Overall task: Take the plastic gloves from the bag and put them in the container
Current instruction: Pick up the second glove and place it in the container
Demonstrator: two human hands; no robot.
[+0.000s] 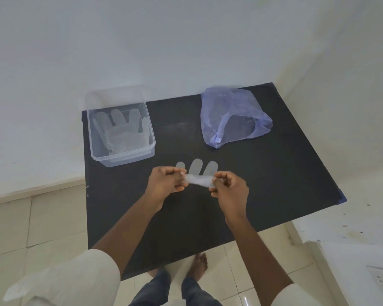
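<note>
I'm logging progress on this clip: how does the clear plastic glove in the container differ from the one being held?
The clear plastic glove in the transparent container lies spread flat, its fingers pointing toward the wall; the held clear glove is pinched at its cuff end between the left hand and right hand, above the black table. The first is untouched in the transparent container; the second is outside it. Both are thin and see-through.

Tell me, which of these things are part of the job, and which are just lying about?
Part of the job:
glove held by left hand and right hand
clear container
glove inside it
purple bag

Just there:
black table
wall socket
</note>
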